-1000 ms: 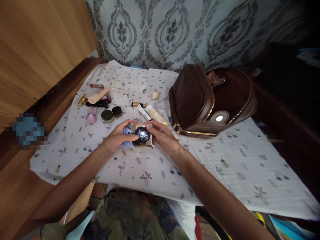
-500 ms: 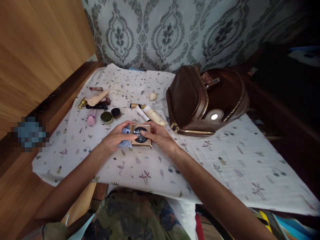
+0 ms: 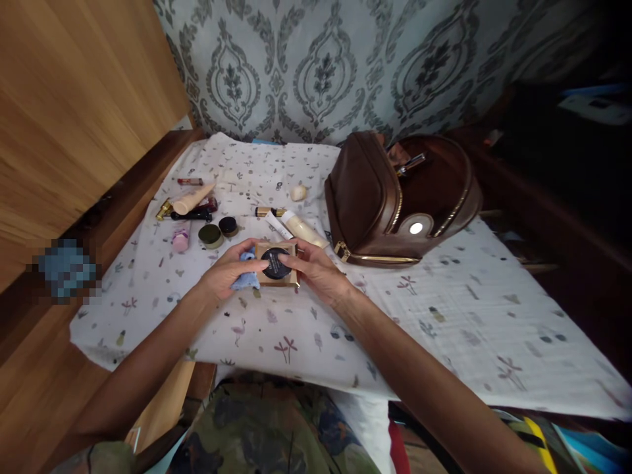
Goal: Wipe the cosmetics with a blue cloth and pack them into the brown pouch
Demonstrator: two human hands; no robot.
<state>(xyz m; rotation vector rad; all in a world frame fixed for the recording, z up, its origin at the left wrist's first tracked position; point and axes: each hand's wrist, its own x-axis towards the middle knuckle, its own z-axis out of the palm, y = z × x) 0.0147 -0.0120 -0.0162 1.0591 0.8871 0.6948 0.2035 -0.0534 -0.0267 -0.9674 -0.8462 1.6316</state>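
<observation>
Left hand [image 3: 222,273] and right hand [image 3: 323,273] remain clasped around the gold-and-black compact [image 3: 275,270]; since earlier, its glare has faded. Open brown bag [image 3: 363,191] contains a shiny tube [image 3: 413,164].

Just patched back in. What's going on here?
The person's left hand and right hand hold a black-topped gold case between them, with a blue cloth at the left hand. Farther back, two dark jars and a cream tube rest on printed fabric. An open brown bag stands to the right.
</observation>
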